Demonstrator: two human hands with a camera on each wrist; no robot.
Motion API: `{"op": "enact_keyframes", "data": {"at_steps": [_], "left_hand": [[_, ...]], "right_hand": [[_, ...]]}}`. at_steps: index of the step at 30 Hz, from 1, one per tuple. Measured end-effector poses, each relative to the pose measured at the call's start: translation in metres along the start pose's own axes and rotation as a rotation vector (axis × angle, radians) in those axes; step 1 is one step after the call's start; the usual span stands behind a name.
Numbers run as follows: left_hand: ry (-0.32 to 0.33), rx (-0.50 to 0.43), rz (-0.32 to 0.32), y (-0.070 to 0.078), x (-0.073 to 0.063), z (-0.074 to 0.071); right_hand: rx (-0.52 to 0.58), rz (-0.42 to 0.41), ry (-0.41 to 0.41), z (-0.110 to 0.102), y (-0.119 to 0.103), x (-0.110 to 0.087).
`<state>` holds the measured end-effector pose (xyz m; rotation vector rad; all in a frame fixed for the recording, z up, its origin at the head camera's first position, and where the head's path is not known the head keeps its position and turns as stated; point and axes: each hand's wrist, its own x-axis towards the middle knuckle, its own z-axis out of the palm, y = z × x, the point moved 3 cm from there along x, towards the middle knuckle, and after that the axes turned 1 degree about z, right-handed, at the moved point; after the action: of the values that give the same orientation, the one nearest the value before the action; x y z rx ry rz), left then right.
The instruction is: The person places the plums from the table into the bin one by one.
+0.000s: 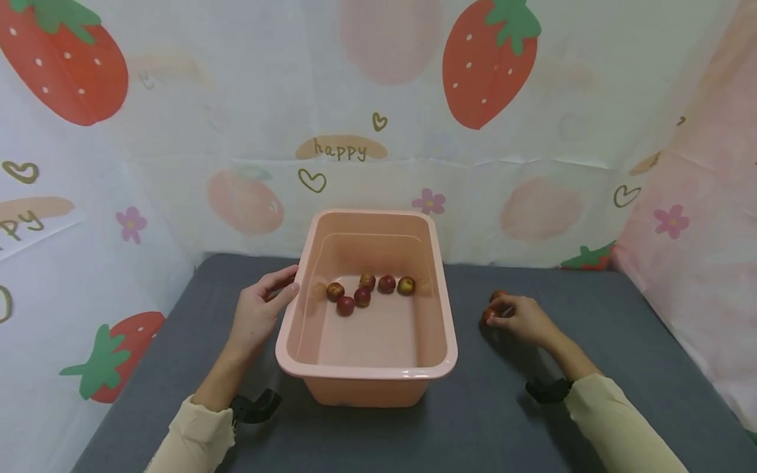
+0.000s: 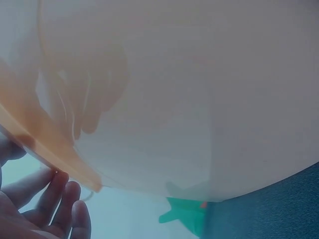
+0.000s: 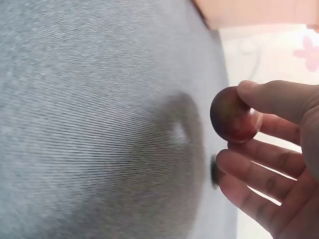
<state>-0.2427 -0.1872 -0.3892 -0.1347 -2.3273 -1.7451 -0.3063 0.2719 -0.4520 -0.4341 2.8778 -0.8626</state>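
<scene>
A pink plastic basin (image 1: 367,373) stands in the middle of the table, with several dark red plums (image 1: 345,305) lying on its floor. My left hand (image 1: 260,312) rests against the outside of the basin's left rim; in the left wrist view its fingertips (image 2: 60,177) touch the rim's edge. To the right of the basin, my right hand (image 1: 520,318) pinches a plum (image 3: 235,115) between thumb and fingers, close over the table. Another plum (image 1: 499,295) lies just beyond that hand, partly hidden by the fingers in the right wrist view.
A dark grey cloth (image 1: 473,420) covers the table. White fabric printed with strawberries (image 1: 491,66), hearts and flowers hangs behind and on both sides. Each wrist wears a black strap-on camera (image 1: 257,407).
</scene>
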Motion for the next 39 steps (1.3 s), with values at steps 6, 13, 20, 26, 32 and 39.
{"op": "enact_keyframes", "data": {"at_steps": [6,13,20,26,32,39], "left_hand": [[0.005,-0.021,-0.020,0.001,0.000,0.000],[0.012,-0.025,-0.032,0.001,0.000,0.001],[0.021,-0.021,-0.010,-0.004,0.001,0.000],[0.032,-0.069,-0.017,-0.004,0.001,0.001],[0.024,-0.091,-0.017,-0.001,0.000,0.002],[0.027,-0.093,-0.022,-0.001,-0.001,0.002]], "right_hand": [[0.012,0.000,0.022,-0.012,-0.005,0.001],[0.045,0.036,0.021,-0.024,-0.016,0.001],[0.046,0.024,0.022,-0.040,-0.027,0.011],[0.055,0.014,0.021,-0.052,-0.040,0.021],[0.066,0.017,0.042,-0.064,-0.052,0.024],[0.037,-0.021,0.067,-0.078,-0.066,0.024]]}}
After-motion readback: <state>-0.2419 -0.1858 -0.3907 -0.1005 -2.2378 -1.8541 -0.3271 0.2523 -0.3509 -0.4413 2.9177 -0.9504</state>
